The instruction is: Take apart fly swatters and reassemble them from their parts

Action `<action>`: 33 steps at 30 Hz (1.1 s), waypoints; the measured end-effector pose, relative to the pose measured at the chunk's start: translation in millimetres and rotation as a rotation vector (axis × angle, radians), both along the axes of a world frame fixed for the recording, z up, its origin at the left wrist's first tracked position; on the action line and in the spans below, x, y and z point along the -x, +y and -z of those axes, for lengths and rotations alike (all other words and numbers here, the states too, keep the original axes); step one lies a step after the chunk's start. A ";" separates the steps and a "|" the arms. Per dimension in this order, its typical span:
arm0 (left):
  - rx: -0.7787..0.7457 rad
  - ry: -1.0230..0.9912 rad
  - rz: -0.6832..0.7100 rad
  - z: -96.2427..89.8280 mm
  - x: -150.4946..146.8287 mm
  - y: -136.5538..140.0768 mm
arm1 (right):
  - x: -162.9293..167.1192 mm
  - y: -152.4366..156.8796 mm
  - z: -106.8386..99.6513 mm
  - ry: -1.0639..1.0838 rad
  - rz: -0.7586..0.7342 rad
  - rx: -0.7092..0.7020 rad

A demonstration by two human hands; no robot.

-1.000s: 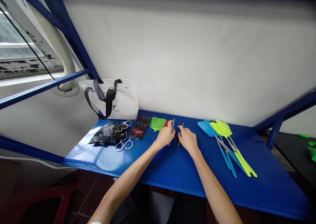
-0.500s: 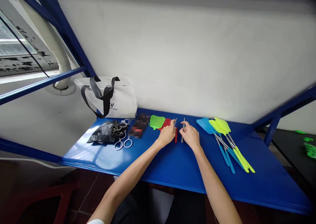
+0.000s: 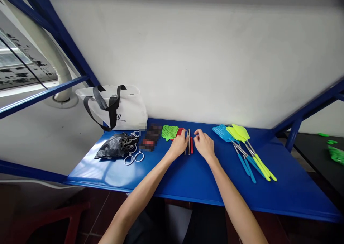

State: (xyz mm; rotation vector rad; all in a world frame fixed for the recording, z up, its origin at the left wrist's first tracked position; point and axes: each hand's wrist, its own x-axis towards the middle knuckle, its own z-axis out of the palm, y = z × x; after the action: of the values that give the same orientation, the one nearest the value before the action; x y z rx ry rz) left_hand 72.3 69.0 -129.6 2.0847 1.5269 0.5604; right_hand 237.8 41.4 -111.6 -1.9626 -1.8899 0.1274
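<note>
My left hand point(image 3: 177, 146) is closed with its fingertips on a slim metal rod, at the left of a second metal rod point(image 3: 189, 143) lying upright in view on the table. Just right of the rods lies a short red handle point(image 3: 191, 145). My right hand point(image 3: 205, 146) hovers beside that handle, fingers loosely curled and apart, with nothing visible in it. Behind my left hand a red fly swatter head point(image 3: 180, 131) is partly covered. A green fly swatter head point(image 3: 170, 132) lies next to it.
Blue swatters point(image 3: 221, 133) and yellow-green swatters point(image 3: 239, 132) with metal shafts lie at right. On the left are a black plastic bag point(image 3: 111, 147), white rings point(image 3: 139, 156), a blurred dark item point(image 3: 151, 136) and a white tote bag point(image 3: 131, 109). Blue frame bars point(image 3: 309, 106) border the blue table point(image 3: 172, 183).
My right hand has let go of the metal rod it held. That rod now lies beside the red handle, near my left hand. The view has shifted slightly.
</note>
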 end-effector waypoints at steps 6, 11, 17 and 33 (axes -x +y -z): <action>-0.040 0.045 0.029 3.2 -1.4 -3.9 | -23.7 -1.6 10.2 -0.004 0.060 0.118; -0.033 -0.007 0.055 8.0 4.2 -0.8 | -23.4 4.4 7.0 0.144 -0.028 0.129; -0.062 -0.081 0.017 8.3 11.2 0.7 | -89.4 -12.6 -15.9 -0.065 0.318 -0.016; -0.005 0.070 0.017 -2.9 11.9 -1.8 | -157.9 -47.7 -12.5 -0.490 0.213 0.325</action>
State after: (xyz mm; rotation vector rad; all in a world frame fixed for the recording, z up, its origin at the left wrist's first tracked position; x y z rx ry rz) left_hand 60.4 67.2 -126.7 2.1398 1.5467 0.4907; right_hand 395.7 -6.4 -99.1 -2.5922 -2.0273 -0.1295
